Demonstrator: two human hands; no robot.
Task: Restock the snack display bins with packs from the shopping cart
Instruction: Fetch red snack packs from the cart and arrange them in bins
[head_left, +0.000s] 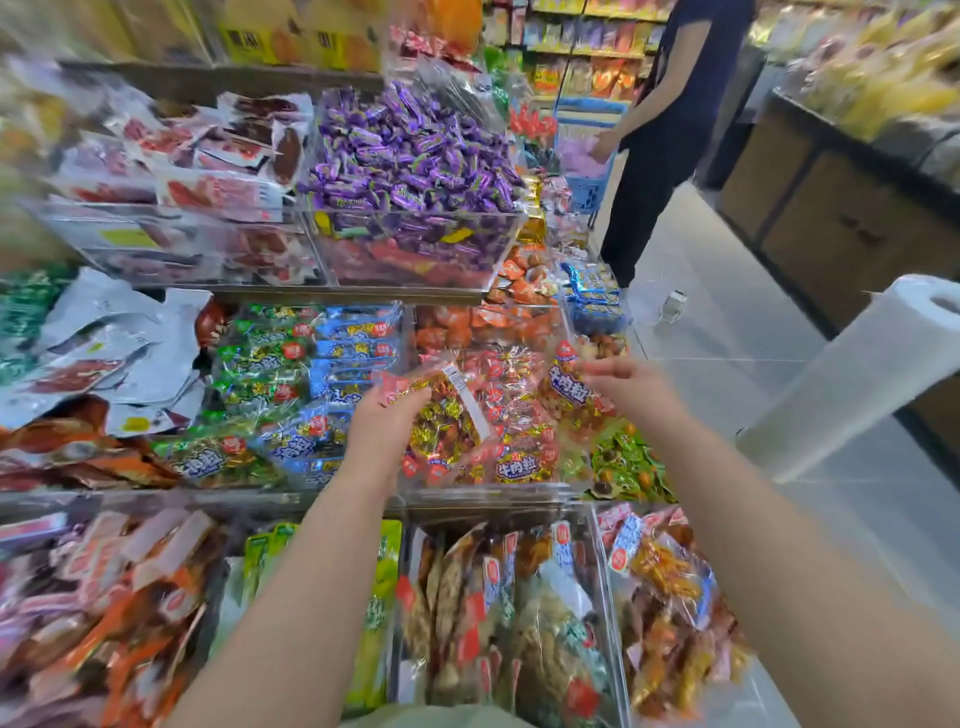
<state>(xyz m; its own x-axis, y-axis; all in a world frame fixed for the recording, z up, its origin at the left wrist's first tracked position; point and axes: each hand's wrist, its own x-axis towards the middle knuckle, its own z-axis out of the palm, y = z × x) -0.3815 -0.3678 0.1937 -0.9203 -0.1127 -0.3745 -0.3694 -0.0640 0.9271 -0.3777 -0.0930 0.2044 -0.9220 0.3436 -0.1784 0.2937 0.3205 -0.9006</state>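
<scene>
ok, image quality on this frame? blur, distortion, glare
Head view: motion blur smears the left-edge packs; centre is sharper, barcode on the red pack in the left hand visible; fisheye bows the shelf edges; reflections on the candy bin front.

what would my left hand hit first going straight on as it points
Probably the red packs piled in the bin ahead, the held pack in the left hand touching first; depth unclear.

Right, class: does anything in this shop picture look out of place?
A small white object lies alone on the floor tiles off the far end of the display bins, near another person. Too small to identify.
</scene>
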